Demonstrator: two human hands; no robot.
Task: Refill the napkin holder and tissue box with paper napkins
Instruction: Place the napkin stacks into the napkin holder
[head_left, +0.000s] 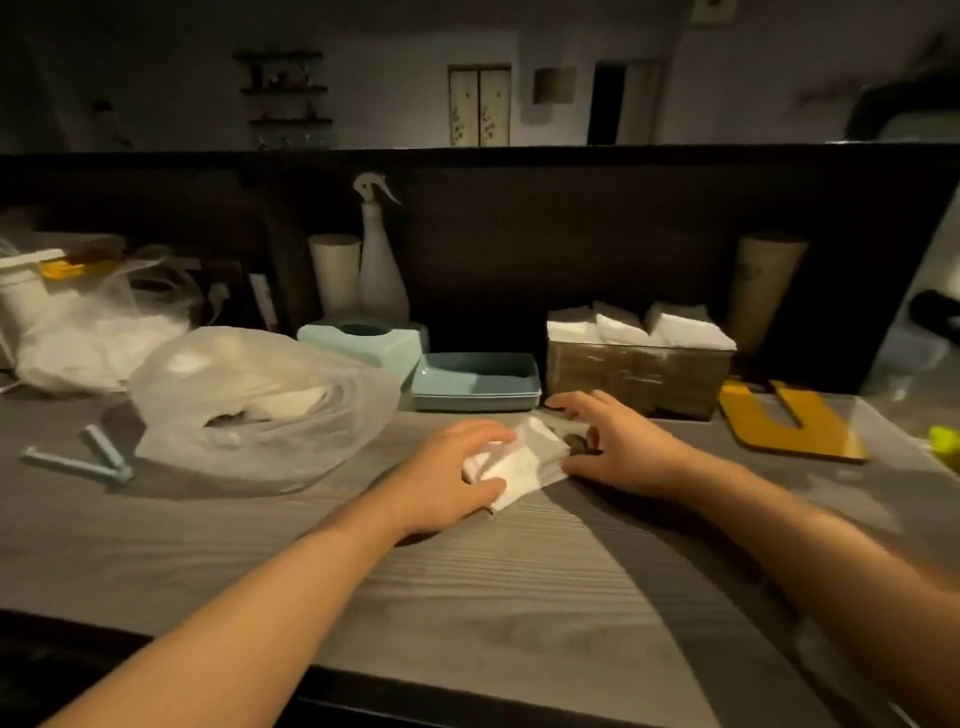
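A small stack of white paper napkins (524, 460) lies on the grey wooden counter (493, 587). My left hand (457, 475) grips its left side, thumb under the near edge. My right hand (618, 447) rests against its right side with fingers spread and bent. Behind them stands a wooden napkin holder (641, 376) with white napkins (639, 327) sticking out of its top. The light blue tissue box lid (363, 340) with an oval hole sits at the back, and its blue tray base (475, 382) lies beside it. A clear plastic bag (260, 402) holding napkins lies to the left.
A white spray bottle (379, 254) and a white paper roll (336, 273) stand against the dark back wall. A blue bag clip (85, 460) lies at the left, a yellow U-shaped board (789, 423) at the right. More bagged items (88, 322) fill the far left.
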